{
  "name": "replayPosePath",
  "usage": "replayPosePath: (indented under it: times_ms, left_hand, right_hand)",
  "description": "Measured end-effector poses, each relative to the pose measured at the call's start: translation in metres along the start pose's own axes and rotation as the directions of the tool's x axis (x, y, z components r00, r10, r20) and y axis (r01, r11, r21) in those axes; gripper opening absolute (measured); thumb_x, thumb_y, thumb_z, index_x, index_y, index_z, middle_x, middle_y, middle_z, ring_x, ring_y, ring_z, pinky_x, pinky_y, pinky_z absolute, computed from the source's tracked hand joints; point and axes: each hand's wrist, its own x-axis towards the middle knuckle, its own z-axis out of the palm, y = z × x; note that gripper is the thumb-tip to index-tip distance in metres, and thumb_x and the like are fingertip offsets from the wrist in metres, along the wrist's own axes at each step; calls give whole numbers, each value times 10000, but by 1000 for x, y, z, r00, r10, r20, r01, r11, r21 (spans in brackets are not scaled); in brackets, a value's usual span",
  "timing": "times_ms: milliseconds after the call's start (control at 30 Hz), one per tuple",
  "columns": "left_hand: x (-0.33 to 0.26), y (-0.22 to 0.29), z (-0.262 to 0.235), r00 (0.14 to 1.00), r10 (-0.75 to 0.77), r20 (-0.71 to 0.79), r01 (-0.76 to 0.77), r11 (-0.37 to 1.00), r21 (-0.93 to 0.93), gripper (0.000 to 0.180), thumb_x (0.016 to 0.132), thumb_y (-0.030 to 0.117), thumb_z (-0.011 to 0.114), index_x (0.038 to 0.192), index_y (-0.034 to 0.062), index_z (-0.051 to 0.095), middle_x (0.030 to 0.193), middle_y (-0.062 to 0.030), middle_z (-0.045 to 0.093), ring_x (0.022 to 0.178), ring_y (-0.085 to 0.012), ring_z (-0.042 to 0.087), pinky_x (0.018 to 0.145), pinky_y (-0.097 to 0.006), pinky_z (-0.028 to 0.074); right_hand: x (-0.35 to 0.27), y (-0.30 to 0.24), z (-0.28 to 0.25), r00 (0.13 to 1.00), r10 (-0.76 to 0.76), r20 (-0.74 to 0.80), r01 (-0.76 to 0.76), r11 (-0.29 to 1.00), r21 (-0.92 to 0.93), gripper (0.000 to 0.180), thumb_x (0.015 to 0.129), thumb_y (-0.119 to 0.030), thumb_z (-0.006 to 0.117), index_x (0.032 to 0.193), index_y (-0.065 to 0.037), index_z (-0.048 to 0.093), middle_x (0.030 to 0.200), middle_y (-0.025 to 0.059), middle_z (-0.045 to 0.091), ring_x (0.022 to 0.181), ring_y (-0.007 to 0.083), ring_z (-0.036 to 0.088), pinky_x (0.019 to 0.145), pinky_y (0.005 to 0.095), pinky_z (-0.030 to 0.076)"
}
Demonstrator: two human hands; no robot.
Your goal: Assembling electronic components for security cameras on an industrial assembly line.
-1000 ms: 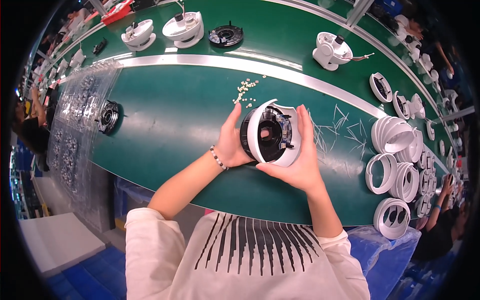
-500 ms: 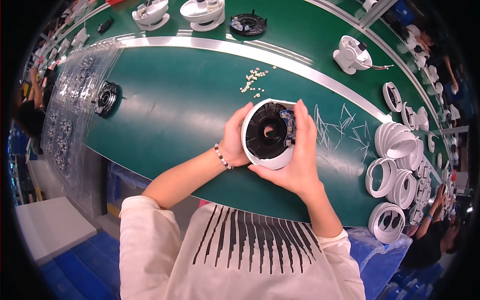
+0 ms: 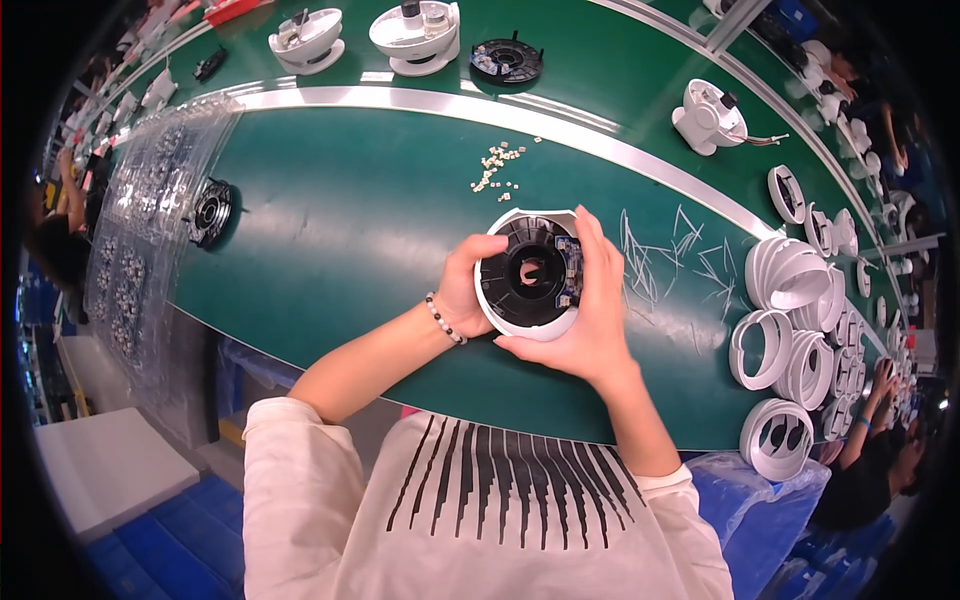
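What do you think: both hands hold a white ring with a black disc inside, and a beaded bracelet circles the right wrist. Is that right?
The wrist is wrong: the head view shows the beaded bracelet around the left wrist. The left hand and right hand hold the white ring with the black disc inside.

- Bent thumb (image 3: 484, 249) of left hand (image 3: 464, 288) over rim of white ring (image 3: 550, 327) (pointing upward before), onto black disc (image 3: 510, 291).
- Turned ring and disc from tilted to nearly face-on.

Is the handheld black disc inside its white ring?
In: the white ring shows around the black disc. I cannot tell whether it's fully seated.
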Motion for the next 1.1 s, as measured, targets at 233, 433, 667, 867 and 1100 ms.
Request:
replayPosePath:
  times_ms: [233, 433, 667, 867, 1100]
  left_hand:
    - [29, -11, 14, 994, -70, -85, 63, 995, -78, 494, 769, 342, 449, 1140, 16, 455, 1085, -149, 535, 980, -256, 540, 883, -383, 431]
    - [100, 3, 35, 962, -23, -272, 61, 990, 131, 452, 812, 280, 386, 1132, -33, 449, 1098, -159, 532, 1013, -269, 519, 915, -393, 404]
    - [245, 10, 47, 965, -41, -259, 109, 962, 252, 363, 816, 278, 437, 1027, -14, 476, 1042, -161, 552, 988, -274, 523, 888, -420, 412]
    - [363, 23, -10, 820, 394, -414, -93, 806, 584, 320, 781, 260, 494, 900, -32, 548, 850, -105, 566, 779, -174, 512, 699, -317, 396]
    - [362, 65, -12, 787, 604, 127, -67, -120, 990, 281, 721, 226, 592, 929, 38, 612, 921, -152, 621, 868, -261, 596, 788, -328, 458]
  right_hand:
    - [-24, 18, -13, 987, 141, -83, -142, 990, -18, 1158, 487, -420, 789, 1322, 19, 117, 1355, 258, 157, 1239, 446, 153, 1001, 499, 161]
    - [-41, 41, -115, 929, 50, -366, -185, 921, -342, 727, 609, -284, 730, 1207, -28, 406, 1299, 174, 350, 1176, 344, 338, 970, 431, 259]
    - [-123, 114, -222, 668, 212, -713, -699, 508, -504, 352, 656, 72, 481, 981, -19, 582, 1095, 136, 548, 1047, 296, 478, 929, 361, 342]
    - [-105, 134, -207, 696, 293, -656, -697, 494, -520, 358, 599, 61, 597, 947, -12, 553, 1004, 160, 553, 963, 328, 492, 867, 386, 374]
    - [-93, 135, -209, 718, 314, -621, -680, 505, -531, 202, 569, 51, 640, 752, -6, 575, 755, 129, 570, 758, 305, 531, 701, 380, 413]
